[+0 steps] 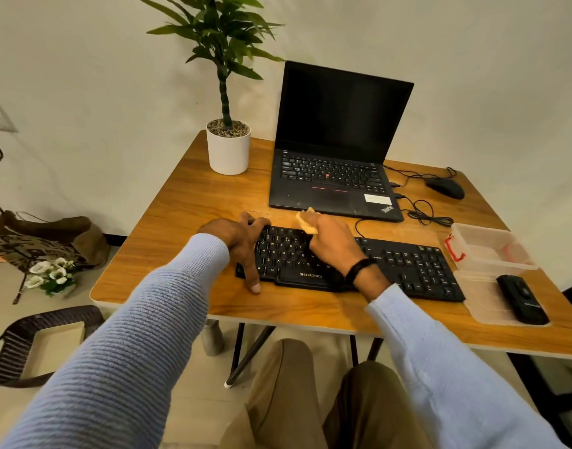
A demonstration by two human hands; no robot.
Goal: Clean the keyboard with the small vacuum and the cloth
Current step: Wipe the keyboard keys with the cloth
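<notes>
The left hand (242, 244) clamps the keyboard (407, 270) at its left end, thumb on the near edge and fingers curled over the far one, "ZEBRONICS" just right of the thumb, while the right hand (333, 243) grips a bunched yellow cloth (305, 222) over the keys, what may be the small vacuum (522, 299) lying well to its right, a "ThinkPad" laptop (336, 176) just beyond.

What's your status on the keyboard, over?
Left hand grips keyboard at left end. Right hand holds cloth over the keys. Small vacuum parked in tray, right. Laptop close behind.
</notes>
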